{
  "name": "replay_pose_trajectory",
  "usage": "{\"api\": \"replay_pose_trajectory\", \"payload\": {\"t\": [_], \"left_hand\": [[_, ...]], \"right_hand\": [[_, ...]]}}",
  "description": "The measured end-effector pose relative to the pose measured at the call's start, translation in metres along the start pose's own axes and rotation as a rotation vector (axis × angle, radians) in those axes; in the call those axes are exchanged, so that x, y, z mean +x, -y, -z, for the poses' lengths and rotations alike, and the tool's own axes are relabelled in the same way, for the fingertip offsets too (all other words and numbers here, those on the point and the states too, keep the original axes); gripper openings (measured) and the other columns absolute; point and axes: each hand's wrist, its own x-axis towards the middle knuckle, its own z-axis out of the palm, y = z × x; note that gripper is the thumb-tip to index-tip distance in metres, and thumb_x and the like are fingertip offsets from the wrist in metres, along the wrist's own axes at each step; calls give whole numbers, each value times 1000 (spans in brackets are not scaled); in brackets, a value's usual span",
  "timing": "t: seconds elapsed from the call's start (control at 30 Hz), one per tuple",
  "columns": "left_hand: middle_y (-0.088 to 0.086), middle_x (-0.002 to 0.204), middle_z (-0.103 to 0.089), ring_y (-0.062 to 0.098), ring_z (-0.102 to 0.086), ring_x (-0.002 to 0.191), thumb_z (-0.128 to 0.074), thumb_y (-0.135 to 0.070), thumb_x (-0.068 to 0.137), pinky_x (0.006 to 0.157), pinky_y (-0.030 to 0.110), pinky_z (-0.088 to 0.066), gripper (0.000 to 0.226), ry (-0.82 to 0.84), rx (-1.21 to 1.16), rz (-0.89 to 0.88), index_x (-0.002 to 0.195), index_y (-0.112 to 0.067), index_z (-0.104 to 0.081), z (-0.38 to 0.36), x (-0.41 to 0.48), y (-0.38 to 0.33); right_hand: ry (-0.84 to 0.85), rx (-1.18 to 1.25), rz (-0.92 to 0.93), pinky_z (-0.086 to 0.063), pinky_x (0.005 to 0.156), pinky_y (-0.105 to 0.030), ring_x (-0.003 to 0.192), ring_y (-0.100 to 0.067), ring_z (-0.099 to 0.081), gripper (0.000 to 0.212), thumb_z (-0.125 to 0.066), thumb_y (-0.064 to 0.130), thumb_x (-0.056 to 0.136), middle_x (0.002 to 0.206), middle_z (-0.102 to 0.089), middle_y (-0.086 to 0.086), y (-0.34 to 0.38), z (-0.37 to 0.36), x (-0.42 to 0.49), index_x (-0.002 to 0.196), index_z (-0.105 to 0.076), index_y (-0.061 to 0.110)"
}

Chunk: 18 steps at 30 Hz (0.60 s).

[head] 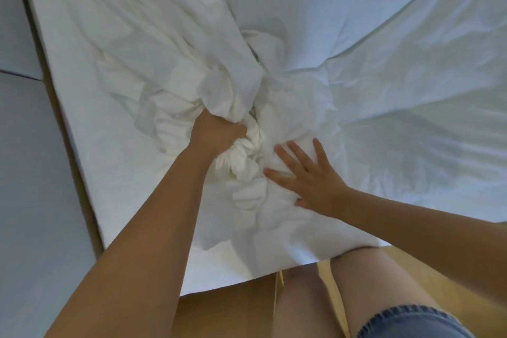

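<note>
Off beyond the left hand (219,132), grey panels (27,173) run alongside the bed (82,118), with a strip of wooden floor (227,315) under the person standing at its near edge. That left hand is clenched into a fist around a gathered bunch of white sheet (241,96), and folds of cloth spill out above and below the knuckles. The bunch sits between the two hands and just ahead of them, and creases fan outward from it across the mattress.

Just to the right of the bunch, the right hand (307,178) lies flat on the same cloth with its fingers spread wide, pressing it down and gripping nothing. Farther right and beyond it lies a smoother, bluish-white duvet (384,22).

The sheet looks light, soft and quite limp to me. It would crumple rather than hold a shape and slide easily over the layer beneath. A full fist around the gathered part seems the surest hold, or else a pinch at a hem.

By my count there is one bed, one bunched sheet, one duvet and two hands at work. I cannot tell whether sheet and duvet are joined. A pair of denim shorts (411,321) shows at the lower right.
</note>
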Motion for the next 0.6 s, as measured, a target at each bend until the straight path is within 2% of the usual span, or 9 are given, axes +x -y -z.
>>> {"api": "replay_pose_trajectory", "payload": {"t": [0.07,0.13,0.2,0.27,0.33,0.4,0.47,0.53,0.6], "left_hand": [[-10,74,-56,14,-56,76,-75,-12,66,70,29,-47,27,-6,0,-10,70,-27,-52,4,-1,4],[-6,72,-56,11,-55,70,-75,-10,66,65,29,-47,25,-4,-11,-12,70,-22,-53,6,-2,6],[-3,72,-57,12,-56,68,-73,-7,67,63,28,-46,21,26,-30,-7,70,-19,-55,10,-4,7],[2,76,-61,15,-59,72,-71,-3,68,64,27,-47,18,79,-115,5,78,-13,-61,21,-6,8],[2,82,-67,16,-65,75,-71,-1,70,63,22,-50,21,136,-194,32,88,-10,-66,42,-12,11],[-4,78,-72,12,-69,72,-74,-3,69,57,19,-51,24,176,-277,48,89,-14,-68,70,-23,13],[-10,69,-72,5,-69,64,-75,-5,63,51,15,-50,24,155,-367,49,83,-16,-68,99,-38,18],[-13,59,-69,-1,-65,54,-72,-1,65,45,11,-46,21,57,-427,50,78,-16,-64,130,-54,25],[-11,61,-68,-3,-63,53,-71,-6,59,46,11,-46,23,-37,-458,44,78,-14,-62,159,-72,37]], "right_hand": [[-92,-46,-1,-40,92,-65,125,-35,-51,90,-88,44,46,140,-49,-16,6,-3,9,129,-57,28],[-174,-65,-1,-47,86,-62,114,-35,-59,49,-86,26,59,128,-60,-16,7,-4,17,103,-67,21],[-227,-36,-6,-53,80,-53,99,-32,-66,28,-85,19,60,112,-68,-14,3,-4,21,85,-71,18],[-317,102,-32,-57,64,-38,75,-28,-68,24,-85,13,58,86,-70,-12,-1,3,27,78,-70,11],[-382,338,-137,-47,47,-30,61,-28,-63,20,-79,16,70,72,-64,-14,-3,30,34,78,-67,1],[-442,529,-255,-45,53,-36,73,-35,-63,27,-62,19,88,83,-62,-22,-6,67,42,90,-61,-8],[-537,679,-244,-40,62,-37,79,-37,-60,30,-52,18,91,88,-60,-25,-7,113,49,96,-57,-11],[-696,762,-235,-32,62,-31,73,-29,-56,34,-47,22,90,80,-56,-17,-2,165,57,95,-56,-10],[-864,794,-216,-30,61,-30,69,-22,-49,33,-45,24,92,77,-47,-5,11,218,71,96,-55,-7]]}}
